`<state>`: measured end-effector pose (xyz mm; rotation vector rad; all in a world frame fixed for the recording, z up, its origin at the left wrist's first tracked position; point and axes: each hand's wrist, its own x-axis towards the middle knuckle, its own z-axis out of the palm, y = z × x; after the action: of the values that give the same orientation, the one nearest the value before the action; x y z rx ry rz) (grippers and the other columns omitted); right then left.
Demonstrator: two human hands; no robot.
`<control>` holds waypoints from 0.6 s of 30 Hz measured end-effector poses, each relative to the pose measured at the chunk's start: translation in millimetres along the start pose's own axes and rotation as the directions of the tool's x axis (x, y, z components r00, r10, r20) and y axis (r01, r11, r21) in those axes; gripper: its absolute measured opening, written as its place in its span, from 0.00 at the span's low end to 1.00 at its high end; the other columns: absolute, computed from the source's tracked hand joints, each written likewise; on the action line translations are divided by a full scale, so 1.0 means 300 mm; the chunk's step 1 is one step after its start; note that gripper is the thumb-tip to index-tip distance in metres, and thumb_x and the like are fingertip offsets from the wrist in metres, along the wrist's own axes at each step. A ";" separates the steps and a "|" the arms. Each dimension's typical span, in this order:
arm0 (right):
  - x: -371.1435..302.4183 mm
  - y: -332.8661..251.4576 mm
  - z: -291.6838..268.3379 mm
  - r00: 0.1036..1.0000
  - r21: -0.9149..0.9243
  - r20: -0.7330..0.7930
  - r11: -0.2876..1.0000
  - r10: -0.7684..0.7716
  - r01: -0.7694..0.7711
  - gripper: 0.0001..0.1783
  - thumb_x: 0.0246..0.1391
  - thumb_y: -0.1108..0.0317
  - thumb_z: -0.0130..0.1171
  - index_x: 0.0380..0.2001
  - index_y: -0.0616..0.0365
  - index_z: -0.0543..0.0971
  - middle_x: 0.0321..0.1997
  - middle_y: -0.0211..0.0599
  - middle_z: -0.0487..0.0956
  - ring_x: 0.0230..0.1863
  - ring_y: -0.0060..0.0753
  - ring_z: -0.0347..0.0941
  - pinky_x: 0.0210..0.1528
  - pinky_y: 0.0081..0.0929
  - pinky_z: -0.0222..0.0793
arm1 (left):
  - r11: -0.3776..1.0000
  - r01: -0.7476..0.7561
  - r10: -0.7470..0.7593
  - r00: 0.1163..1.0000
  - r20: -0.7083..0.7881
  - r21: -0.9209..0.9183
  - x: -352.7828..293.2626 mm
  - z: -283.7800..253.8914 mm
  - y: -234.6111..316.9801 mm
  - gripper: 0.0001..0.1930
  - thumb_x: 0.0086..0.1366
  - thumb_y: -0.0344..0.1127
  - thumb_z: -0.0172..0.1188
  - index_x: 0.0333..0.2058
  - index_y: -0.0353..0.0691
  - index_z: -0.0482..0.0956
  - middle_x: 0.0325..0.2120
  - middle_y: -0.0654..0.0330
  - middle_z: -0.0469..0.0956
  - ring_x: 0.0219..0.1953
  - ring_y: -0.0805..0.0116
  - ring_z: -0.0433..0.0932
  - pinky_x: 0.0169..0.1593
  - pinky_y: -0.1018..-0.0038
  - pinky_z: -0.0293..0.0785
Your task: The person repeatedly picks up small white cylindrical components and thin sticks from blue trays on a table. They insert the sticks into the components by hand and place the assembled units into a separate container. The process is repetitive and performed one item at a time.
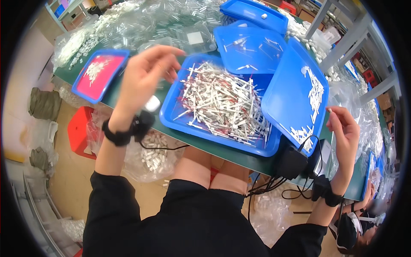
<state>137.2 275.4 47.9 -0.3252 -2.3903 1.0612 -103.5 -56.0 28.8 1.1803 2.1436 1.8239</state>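
My left hand (147, 73) is raised over the left rim of a deep blue bin (171, 115). Its fingers are loosely bent and apart, slightly blurred, and nothing shows in them. Inside the bin lies a heap of thin white sticks (222, 100), some with red parts. At the right, beyond a tilted blue tray (280, 98), my right hand (346, 128) pinches a small white piece (329, 110) between thumb and fingertip. Short white sticks (316, 94) lie along that tray's right side. Another blue tray (252, 51) behind the bin holds a few thin clear and white pieces.
A pink-lined blue tray (92, 81) with white bits stands at the left. Clear plastic bags (158, 21) cover the back. Black boxes and cables (291, 162) sit at the front edge. A red stool (79, 132) is at left; another person (357, 227) is at lower right.
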 end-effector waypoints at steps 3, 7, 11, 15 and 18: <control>-0.050 -0.181 0.110 0.991 0.119 0.056 0.986 -0.120 0.112 0.09 0.50 0.79 0.53 0.35 0.64 0.79 0.28 0.33 0.78 0.25 0.18 0.70 0.29 0.15 0.64 | 1.000 -0.026 0.023 0.986 0.164 0.018 -0.077 0.165 0.156 0.11 0.66 0.25 0.45 0.42 0.31 0.76 0.24 0.61 0.74 0.23 0.79 0.70 0.28 0.84 0.67; -0.056 -0.261 0.212 0.983 0.276 0.074 0.951 -0.168 0.142 0.10 0.46 0.80 0.57 0.34 0.60 0.81 0.22 0.31 0.75 0.22 0.17 0.68 0.23 0.15 0.63 | 0.974 -0.225 0.220 0.936 0.275 -0.015 -0.110 0.297 0.191 0.13 0.60 0.18 0.49 0.40 0.33 0.79 0.23 0.58 0.78 0.23 0.76 0.74 0.26 0.82 0.70; -0.071 -0.246 0.209 0.975 0.282 0.090 0.944 -0.202 0.170 0.11 0.45 0.80 0.58 0.34 0.57 0.82 0.22 0.30 0.75 0.21 0.18 0.67 0.21 0.15 0.62 | 0.915 -0.403 0.383 0.891 0.244 0.035 -0.103 0.345 0.171 0.16 0.53 0.15 0.52 0.40 0.35 0.79 0.23 0.57 0.78 0.24 0.70 0.77 0.27 0.78 0.73; -0.082 -0.230 0.206 0.971 0.222 0.105 0.957 -0.215 0.188 0.11 0.44 0.79 0.60 0.34 0.56 0.82 0.21 0.29 0.75 0.20 0.18 0.66 0.21 0.15 0.61 | 0.895 -0.437 0.409 0.883 0.230 0.087 -0.112 0.360 0.171 0.18 0.49 0.14 0.54 0.40 0.34 0.79 0.23 0.56 0.77 0.24 0.66 0.77 0.28 0.76 0.73; -0.084 -0.233 0.208 0.961 0.100 0.106 0.964 -0.257 0.247 0.11 0.44 0.79 0.61 0.33 0.57 0.82 0.20 0.30 0.74 0.20 0.19 0.67 0.21 0.16 0.62 | 0.831 -0.515 0.464 0.851 0.245 0.213 -0.116 0.361 0.170 0.17 0.49 0.15 0.54 0.39 0.33 0.79 0.23 0.56 0.76 0.25 0.65 0.77 0.28 0.74 0.73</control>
<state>124.2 179.7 55.8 0.0746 -2.4007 1.0845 2.5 9.7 28.8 2.0447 2.1689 1.5062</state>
